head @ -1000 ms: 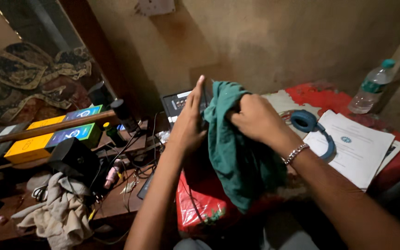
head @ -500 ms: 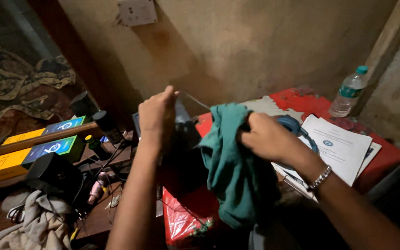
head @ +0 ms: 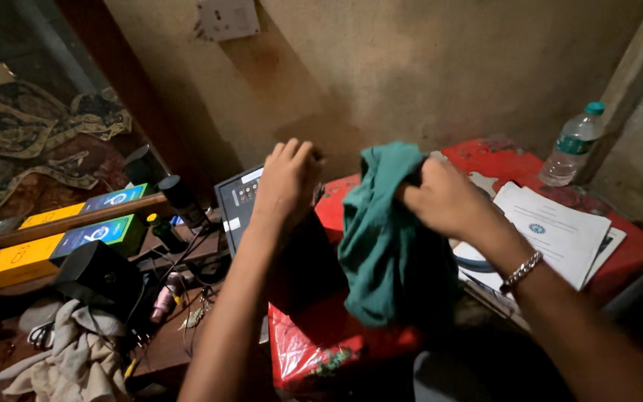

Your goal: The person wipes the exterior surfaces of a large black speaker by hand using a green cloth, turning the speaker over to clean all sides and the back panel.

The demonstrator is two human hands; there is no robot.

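Note:
My right hand [head: 444, 197] grips a bunched teal cloth [head: 385, 238], which hangs down over the red-covered table [head: 500, 160]. My left hand [head: 288, 182] is curled over the top edge of a dark flat object [head: 303, 260] that stands upright just left of the cloth. The cloth presses against or lies very near that object's right side; what the object is stays too dark to tell. A silver bracelet [head: 521, 272] circles my right wrist.
A water bottle [head: 574, 145] stands at the table's far right, with printed papers [head: 560, 231] beside it and blue headphones [head: 474, 264] partly hidden by my arm. Left lie a grey button panel [head: 238, 201], yellow-blue boxes [head: 53, 242], a black speaker [head: 102, 272], cables and a beige rag [head: 76, 357].
My left hand went from flat against the dark object to closed over its top edge. The right hand shifted the teal cloth slightly up and right; the view moved a little.

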